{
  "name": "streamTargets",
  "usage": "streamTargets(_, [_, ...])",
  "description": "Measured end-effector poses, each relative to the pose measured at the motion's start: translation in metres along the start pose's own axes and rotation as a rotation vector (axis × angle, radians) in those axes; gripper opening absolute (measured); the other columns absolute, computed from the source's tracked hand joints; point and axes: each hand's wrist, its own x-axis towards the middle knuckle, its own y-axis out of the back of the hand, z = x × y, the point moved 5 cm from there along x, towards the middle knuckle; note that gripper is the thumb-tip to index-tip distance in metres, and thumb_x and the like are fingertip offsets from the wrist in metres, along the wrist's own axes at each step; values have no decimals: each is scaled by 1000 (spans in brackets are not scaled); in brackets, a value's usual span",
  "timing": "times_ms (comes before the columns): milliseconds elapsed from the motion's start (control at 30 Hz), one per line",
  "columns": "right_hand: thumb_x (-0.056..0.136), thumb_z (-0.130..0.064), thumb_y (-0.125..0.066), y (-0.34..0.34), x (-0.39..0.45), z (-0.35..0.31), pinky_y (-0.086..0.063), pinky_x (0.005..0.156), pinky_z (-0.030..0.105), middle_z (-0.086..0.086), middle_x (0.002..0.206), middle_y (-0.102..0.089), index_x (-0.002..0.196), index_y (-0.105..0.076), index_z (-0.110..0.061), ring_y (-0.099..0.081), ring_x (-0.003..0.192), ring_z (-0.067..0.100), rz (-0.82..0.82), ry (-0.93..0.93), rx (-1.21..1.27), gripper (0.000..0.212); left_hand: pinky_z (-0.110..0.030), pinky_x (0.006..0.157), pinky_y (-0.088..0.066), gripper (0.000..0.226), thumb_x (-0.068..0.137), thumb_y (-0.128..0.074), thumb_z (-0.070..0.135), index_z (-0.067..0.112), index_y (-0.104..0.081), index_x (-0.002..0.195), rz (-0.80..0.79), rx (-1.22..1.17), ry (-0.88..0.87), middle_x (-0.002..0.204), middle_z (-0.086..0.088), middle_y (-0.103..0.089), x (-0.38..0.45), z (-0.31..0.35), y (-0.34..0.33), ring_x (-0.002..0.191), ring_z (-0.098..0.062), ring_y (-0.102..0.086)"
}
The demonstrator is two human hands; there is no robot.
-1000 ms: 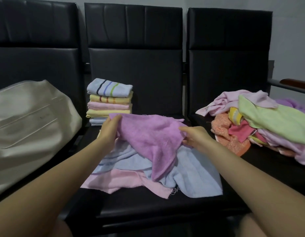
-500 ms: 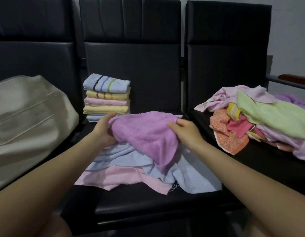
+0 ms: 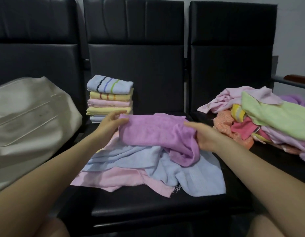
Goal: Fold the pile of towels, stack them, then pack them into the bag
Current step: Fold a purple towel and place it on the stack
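head cam | faces forward-down | close over middle seat point(image 3: 148, 206)

Both forearms are bare, no sleeves in view; the left hand point(image 3: 109, 124) and right hand point(image 3: 205, 136) wear no gloves or rings

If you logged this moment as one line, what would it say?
step: folding | held: purple towel | left hand: gripping | right hand: gripping | folded stack: behind | unfolded pile: right seat | bag: left seat

Both hands (left hand point(image 3: 108, 124), right hand point(image 3: 205, 136)) grip a purple towel point(image 3: 158, 132).
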Motion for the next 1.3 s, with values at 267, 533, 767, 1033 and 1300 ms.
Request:
streamTargets(267, [91, -8, -61, 5, -17, -8, -51, 83, 35, 14, 95, -66, 94, -66, -5, -62, 95, 26, -6, 192, -503, 7, -26, 67, -45, 30, 97, -48, 9, 25, -73, 90, -76, 110, 30, 108, -3, -66, -23, 25, -12, 92, -14, -58])
streamTargets(533, [96, -24, -58, 0, -101, -82, -52, 54, 21, -2, 62, -63, 79, -62, -17, -63, 59, 11, 75, 432, 149, 19, -35, 96, -48, 27, 101, -42, 17, 26, -66, 106, 26, -459, -55, 106, -7, -66, -66, 120, -5, 102, -20, -60])
streamTargets(767, [90, -22, -63, 7, -126, -73, -42, 54, 22, -2, 55, -50, 55, -59, -18, -50, 50, 9, -34, 398, 178, 35, -35, 101, -45, 24, 96, -52, 17, 14, -63, 118, -76, -431, 5, 122, -13, -62, -83, 110, -8, 111, -22, -59])
streamTargets(1033, [83, -11, -71, 63, -52, 27, -54, 81, 33, 22, 110, -69, 110, -66, 3, -67, 95, 30, 54, -144, -565, 31, -24, 73, -38, 15, 89, -64, 37, 27, -62, 100, -179, 1094, 74, 98, 2, -62, -89, 10, -7, 86, -14, -53])
streamTargets(1300, [86, -44, -63, 64, 2, 8, -49, 82, 34, 13, 126, -59, 129, -54, -1, -59, 102, 31, 429, 97, -632, 61, -33, 83, -47, 34, 94, -48, 46, 17, -65, 98, 120, 919, 17, 96, 2, -67, -42, 14, -12, 96, -23, -62])
